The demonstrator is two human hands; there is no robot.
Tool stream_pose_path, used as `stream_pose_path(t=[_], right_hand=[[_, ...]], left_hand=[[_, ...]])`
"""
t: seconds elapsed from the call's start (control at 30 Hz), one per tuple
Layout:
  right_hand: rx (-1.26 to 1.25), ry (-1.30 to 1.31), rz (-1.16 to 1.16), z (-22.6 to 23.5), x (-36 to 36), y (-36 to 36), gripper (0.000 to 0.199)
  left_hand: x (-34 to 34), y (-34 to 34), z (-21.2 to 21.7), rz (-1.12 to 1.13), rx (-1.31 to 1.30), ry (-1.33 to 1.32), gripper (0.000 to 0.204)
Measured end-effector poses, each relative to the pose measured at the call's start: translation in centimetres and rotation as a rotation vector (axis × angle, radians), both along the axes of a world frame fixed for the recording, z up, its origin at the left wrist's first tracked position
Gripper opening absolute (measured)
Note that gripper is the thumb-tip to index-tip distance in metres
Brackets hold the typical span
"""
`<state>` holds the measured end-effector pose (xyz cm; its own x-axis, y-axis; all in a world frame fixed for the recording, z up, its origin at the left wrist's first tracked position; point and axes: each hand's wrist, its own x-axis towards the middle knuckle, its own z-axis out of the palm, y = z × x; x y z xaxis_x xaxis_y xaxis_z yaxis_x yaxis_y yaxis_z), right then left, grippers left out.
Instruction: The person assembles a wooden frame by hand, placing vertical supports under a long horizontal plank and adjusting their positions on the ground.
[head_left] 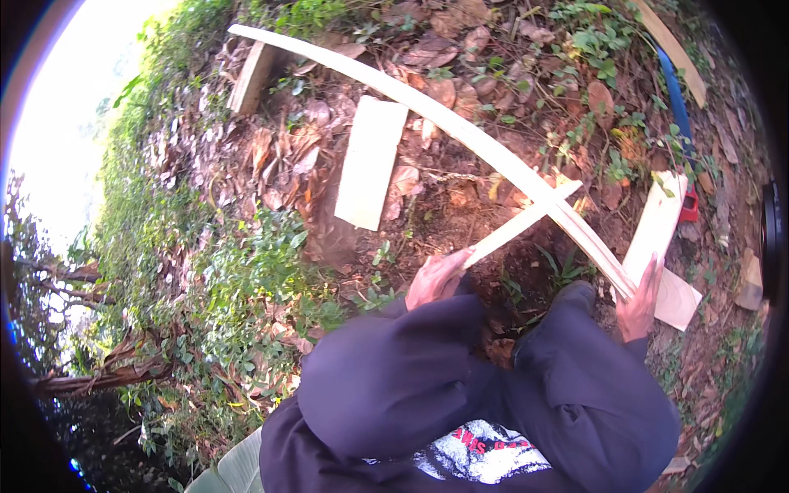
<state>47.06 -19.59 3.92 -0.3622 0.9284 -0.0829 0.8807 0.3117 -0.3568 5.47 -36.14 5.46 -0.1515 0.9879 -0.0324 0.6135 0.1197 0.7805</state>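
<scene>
My left hand (440, 278) is closed on the near end of a short, narrow wooden slat (514, 232). That slat slants up to the right and meets a long pale wooden strip (460, 127), crossing it near its right part. At the strip's near right end, my right hand (639, 304) grips it, fingers pointing up and away. Right beside that hand lies a pale flat board (657, 218), with another board piece (679, 301) partly under it. The strip's far end rests over a short wooden block (251, 78) at the upper left.
A flat rectangular board (371, 164) lies on leaf-covered soil left of the strip. At right are a blue saw-like blade (675, 94) with a red part (689, 205), a long wood piece (674, 53) and a small offcut (749, 281). Green plants (255, 263) grow at left.
</scene>
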Motion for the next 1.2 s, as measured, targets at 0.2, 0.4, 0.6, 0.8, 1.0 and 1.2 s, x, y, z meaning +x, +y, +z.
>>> stream_pose_path(t=[0.2, 0.4, 0.6, 0.8, 1.0, 1.2], right_hand=[[0.039, -0.045, 0.013, -0.6, 0.1, 0.1, 0.1], [0.041, -0.032, 0.042, -1.1, -1.5, 0.0, 0.103], [0.034, -0.066, 0.036, -0.3, -2.7, 0.1, 0.101], [0.04, -0.106, 0.003, 0.1, -0.6, -0.3, 0.097], [0.081, -0.096, 0.034, 0.2, -0.9, 0.3, 0.095], [0.091, -0.084, 0.003, -0.4, -0.6, 0.1, 0.096]], left_hand=[[4.6, 3.9, -3.7, 0.05, 0.106, -0.03, 0.045], [7.1, 7.6, -6.8, 0.092, 0.205, 0.021, 0.043], [10.5, 8.9, -6.8, -0.031, 0.058, -0.18, 0.066], [9.3, 10.4, -6.2, -0.279, -0.054, -0.074, 0.085], [9.6, 10.2, -11.0, -0.325, 0.178, 0.049, 0.076], [10.5, 10.1, -10.8, -0.223, 0.119, -0.054, 0.068]])
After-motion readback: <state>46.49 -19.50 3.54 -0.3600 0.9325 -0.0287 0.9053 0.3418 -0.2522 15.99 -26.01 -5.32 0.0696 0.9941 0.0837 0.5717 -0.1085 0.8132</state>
